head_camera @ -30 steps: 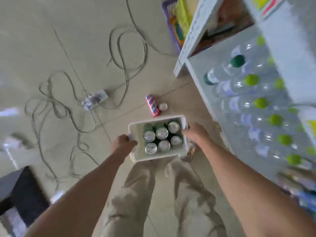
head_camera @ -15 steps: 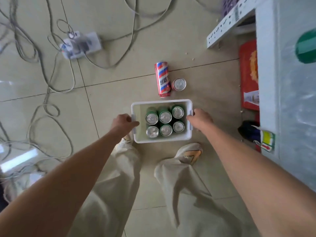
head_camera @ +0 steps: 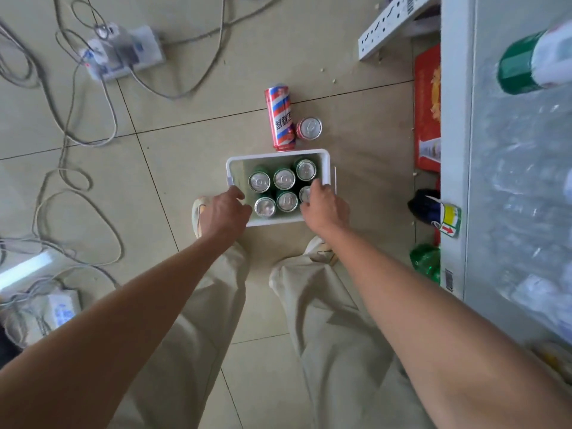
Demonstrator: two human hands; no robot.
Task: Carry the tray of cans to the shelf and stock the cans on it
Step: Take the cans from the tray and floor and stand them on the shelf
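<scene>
In the upper left of the frame a power strip (head_camera: 123, 52) is lying among loose grey cables (head_camera: 71, 187) on the tiled floor. Near the centre, the left hand (head_camera: 224, 212) is resting at the left rim of the white tray (head_camera: 235, 168), fingers curled; I cannot tell if it is gripping the rim. The tray is sitting on the floor with six green cans (head_camera: 284, 178) standing upright inside. The right hand (head_camera: 323, 205) is reaching into the tray, its fingers bending over the near right can, seemingly starting to close on it. Just above the tray a striped can (head_camera: 280, 117) is lying on its side, beside a red can (head_camera: 309, 128) standing upright. At the right edge the white shelf (head_camera: 455, 150) is holding bottles. I judge the carrying is finished and the stocking is starting; the next move needs a firm grip and a lift toward the shelf.
</scene>
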